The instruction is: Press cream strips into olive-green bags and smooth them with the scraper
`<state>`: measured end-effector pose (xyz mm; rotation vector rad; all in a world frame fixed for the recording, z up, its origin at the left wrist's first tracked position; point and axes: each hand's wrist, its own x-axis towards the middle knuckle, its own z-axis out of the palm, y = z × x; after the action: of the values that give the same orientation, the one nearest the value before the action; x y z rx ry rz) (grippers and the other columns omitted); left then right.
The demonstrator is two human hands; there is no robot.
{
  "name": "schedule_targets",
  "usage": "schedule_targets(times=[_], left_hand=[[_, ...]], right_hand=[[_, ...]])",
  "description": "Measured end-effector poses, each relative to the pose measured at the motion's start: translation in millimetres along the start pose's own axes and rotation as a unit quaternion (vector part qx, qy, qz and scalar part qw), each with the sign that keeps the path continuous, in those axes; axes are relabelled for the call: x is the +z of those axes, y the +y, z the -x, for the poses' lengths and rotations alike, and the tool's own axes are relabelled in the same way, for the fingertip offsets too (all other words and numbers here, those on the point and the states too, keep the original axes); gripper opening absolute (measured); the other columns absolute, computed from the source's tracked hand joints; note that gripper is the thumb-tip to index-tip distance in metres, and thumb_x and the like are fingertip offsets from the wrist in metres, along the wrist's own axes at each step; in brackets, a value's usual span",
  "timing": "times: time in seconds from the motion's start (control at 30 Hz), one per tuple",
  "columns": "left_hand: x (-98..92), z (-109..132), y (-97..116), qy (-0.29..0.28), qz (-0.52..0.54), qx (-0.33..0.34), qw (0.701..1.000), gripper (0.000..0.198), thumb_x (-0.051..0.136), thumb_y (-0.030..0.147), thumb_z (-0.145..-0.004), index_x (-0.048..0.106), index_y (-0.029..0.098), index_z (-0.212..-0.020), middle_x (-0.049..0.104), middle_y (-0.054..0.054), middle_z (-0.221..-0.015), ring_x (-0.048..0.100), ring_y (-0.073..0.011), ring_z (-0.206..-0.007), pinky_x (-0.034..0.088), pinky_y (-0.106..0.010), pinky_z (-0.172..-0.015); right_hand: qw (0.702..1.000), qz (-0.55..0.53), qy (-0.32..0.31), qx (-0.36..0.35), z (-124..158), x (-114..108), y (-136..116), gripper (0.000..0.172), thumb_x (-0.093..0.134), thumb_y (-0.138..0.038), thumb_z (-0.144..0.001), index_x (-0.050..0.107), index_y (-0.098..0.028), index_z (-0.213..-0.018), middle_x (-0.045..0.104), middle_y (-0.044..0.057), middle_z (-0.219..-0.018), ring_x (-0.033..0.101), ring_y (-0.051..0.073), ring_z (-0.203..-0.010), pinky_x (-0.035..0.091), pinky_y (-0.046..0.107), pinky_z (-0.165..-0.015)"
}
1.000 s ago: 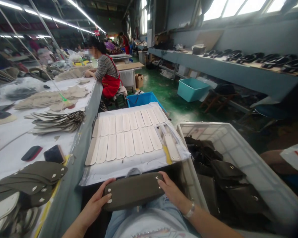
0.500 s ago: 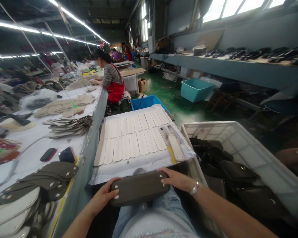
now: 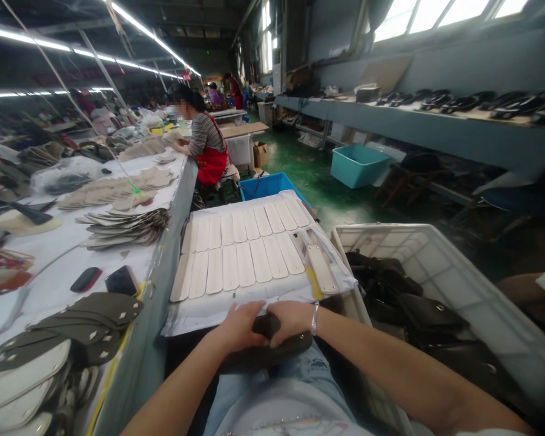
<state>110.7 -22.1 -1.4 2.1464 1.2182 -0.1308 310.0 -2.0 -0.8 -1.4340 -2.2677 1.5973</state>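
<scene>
On my lap lies a dark, rounded bag piece (image 3: 293,347), its near side in shadow. My left hand (image 3: 241,327) is closed over its far edge near the middle, thumb pressing down on it. Just beside it my right hand (image 3: 291,321) grips the same edge, and the two thumbs nearly meet. Fingertips of both hands are hidden behind the piece. Beyond my hands, a white-covered board (image 3: 195,312) bears two rows of pale, round-ended strips (image 3: 238,263). One separate pale strip (image 3: 321,269) with metal studs lies at the board's right.
A white plastic crate (image 3: 386,228) holding dark bags (image 3: 436,312) stands at my right. On the left worktable (image 3: 140,260) are dark flaps (image 3: 86,321), pale flaps (image 3: 22,387) and stacked pieces (image 3: 122,227). A blue bin (image 3: 277,181) and a seated co-worker (image 3: 206,145) are ahead.
Both hands have moved from the two ends of the bag piece inward to its far edge, close together. The piece's flat face with metal fittings is now mostly covered or turned away.
</scene>
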Motion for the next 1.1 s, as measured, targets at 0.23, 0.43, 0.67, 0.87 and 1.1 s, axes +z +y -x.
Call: schedule_targets(times=[0.23, 0.43, 0.67, 0.87, 1.1], left_hand=[[38.3, -0.4, 26.0, 0.084, -0.045, 0.063, 0.993, 0.111, 0.075, 0.042, -0.045, 0.023, 0.017, -0.140, 0.042, -0.017, -0.131, 0.035, -0.0386, -0.119, 0.001, -0.055, -0.104], [40.9, -3.1, 35.8, 0.119, -0.013, 0.088, 0.989, 0.102, 0.064, 0.022, -0.049, 0.021, 0.018, -0.141, 0.050, -0.013, -0.115, 0.043, -0.0339, -0.106, 0.022, -0.045, -0.099], [19.4, 15.5, 35.0, 0.181, 0.071, 0.100, 0.976, 0.099, 0.063, 0.019, -0.054, 0.016, 0.025, -0.141, 0.047, -0.009, -0.122, 0.041, -0.0291, -0.111, 0.028, -0.041, -0.097], [8.4, 14.6, 30.1, 0.173, 0.112, 0.100, 0.973, 0.100, 0.066, 0.021, -0.052, 0.019, 0.025, -0.140, 0.047, -0.010, -0.122, 0.043, -0.0308, -0.110, 0.030, -0.044, -0.097], [15.3, 21.2, 25.8, 0.207, 0.140, 0.117, 0.961, 0.101, 0.064, 0.015, -0.050, 0.020, 0.029, -0.140, 0.046, -0.009, -0.126, 0.042, -0.0316, -0.113, 0.031, -0.045, -0.099]], right_hand=[[0.874, -0.445, 0.160, 0.107, 28.3, 42.0, 79.6, 0.063, 0.040, -0.068, -0.073, 0.057, -0.016, -0.103, 0.061, 0.012, -0.104, 0.056, 0.022, -0.095, 0.041, 0.041, -0.081], [0.784, -0.599, 0.124, 0.103, 20.7, 103.8, 83.0, 0.054, 0.037, -0.063, -0.076, 0.059, -0.016, -0.087, 0.064, 0.009, -0.081, 0.061, 0.020, -0.077, 0.047, 0.038, -0.073], [0.748, -0.651, 0.124, 0.012, 54.0, 97.4, 111.4, 0.037, 0.067, -0.035, -0.065, 0.058, -0.024, -0.099, 0.062, -0.001, -0.083, 0.060, 0.014, -0.075, 0.047, 0.032, -0.070], [0.807, -0.579, 0.109, -0.034, 34.7, 102.9, 100.9, 0.019, 0.075, -0.028, -0.061, 0.069, -0.016, -0.074, 0.066, 0.004, -0.076, 0.059, 0.016, -0.072, 0.044, 0.037, -0.082], [0.836, -0.518, 0.164, -0.070, 15.2, 85.3, 91.9, 0.047, 0.066, -0.055, -0.063, 0.066, -0.024, -0.099, 0.065, 0.007, -0.103, 0.056, 0.024, -0.101, 0.036, 0.043, -0.096]])
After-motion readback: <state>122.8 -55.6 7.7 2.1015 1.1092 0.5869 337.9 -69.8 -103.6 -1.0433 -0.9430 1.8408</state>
